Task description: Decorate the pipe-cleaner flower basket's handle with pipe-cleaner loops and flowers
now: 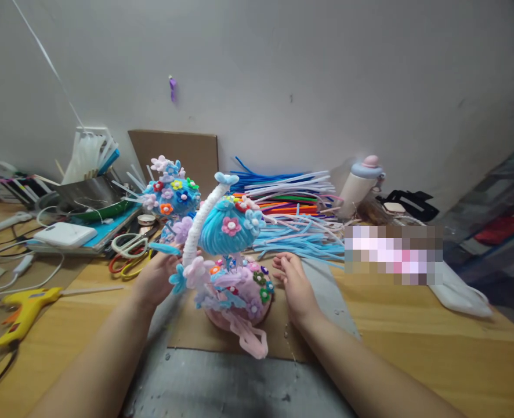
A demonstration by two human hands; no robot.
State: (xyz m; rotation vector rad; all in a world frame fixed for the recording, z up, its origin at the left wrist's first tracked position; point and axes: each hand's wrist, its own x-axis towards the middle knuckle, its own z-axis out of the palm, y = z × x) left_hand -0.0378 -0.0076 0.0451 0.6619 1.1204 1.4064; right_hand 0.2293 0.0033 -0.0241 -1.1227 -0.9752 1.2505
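Observation:
A pipe-cleaner flower craft stands on the table in front of me, with a round pink base covered in small flowers. Above the base sit a blue dome and a curved white stem tipped with blue. A pink looped pipe-cleaner piece hangs at the front. On the left side, my left hand is beside the craft, its fingers loosely extended and partly hidden behind flowers and a blue leaf. My right hand is apart from the base on the right, fingers loosely bent and holding nothing.
Bundles of coloured pipe cleaners lie behind the craft. Scissors and a yellow glue gun lie at left, near a white power bank with cables. A white bottle stands at back right. Cardboard lies underneath.

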